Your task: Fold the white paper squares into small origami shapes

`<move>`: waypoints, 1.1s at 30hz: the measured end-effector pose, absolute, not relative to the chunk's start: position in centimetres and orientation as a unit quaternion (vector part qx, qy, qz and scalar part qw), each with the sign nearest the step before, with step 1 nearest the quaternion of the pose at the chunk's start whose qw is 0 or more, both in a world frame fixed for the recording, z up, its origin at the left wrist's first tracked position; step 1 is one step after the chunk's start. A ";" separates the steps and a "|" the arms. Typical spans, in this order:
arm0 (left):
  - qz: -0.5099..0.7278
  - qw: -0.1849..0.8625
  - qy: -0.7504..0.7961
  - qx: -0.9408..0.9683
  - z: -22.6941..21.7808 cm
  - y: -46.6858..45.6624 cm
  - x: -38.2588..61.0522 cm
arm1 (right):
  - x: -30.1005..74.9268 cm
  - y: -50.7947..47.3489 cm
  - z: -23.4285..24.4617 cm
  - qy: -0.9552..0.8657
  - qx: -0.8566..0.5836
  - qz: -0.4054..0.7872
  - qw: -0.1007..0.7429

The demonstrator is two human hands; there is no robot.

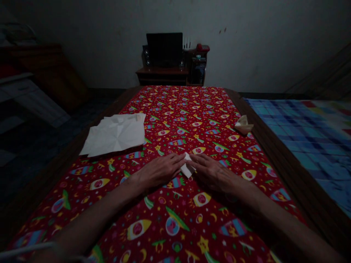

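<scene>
A small folded piece of white paper [188, 169] lies on the red patterned cloth, between my two hands. My left hand [164, 167] comes in from the left, fingers together, its fingertips gripping the paper's left and upper edge. From the other side my right hand [212, 171] holds the right edge, fingers bent over it. Both thumbs are mostly hidden beneath the hands. A stack of creased white paper sheets [117, 135] rests to the left, beyond my left forearm. Near the table's right edge sits a folded paper shape [243, 125] with pointed corners.
The red cloth [170, 228] with rockets and stars covers the table, whose dark wooden edge [285, 175] shows at right. Beyond stand a monitor [164, 49] and speakers on a desk [161, 76]. A blue checked cover [298, 128] lies at right. The room is dim.
</scene>
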State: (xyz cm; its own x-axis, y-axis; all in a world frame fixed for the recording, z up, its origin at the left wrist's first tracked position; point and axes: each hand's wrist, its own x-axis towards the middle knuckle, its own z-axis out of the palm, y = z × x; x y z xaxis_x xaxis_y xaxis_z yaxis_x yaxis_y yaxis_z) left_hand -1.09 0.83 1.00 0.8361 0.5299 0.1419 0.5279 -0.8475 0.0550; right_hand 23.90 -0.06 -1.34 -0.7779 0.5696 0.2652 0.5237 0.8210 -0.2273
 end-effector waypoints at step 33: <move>0.284 0.352 0.408 0.793 2.9 0.1 1.2 | 21.6 -1.1 0.3 -0.732 -0.478 0.345 0.341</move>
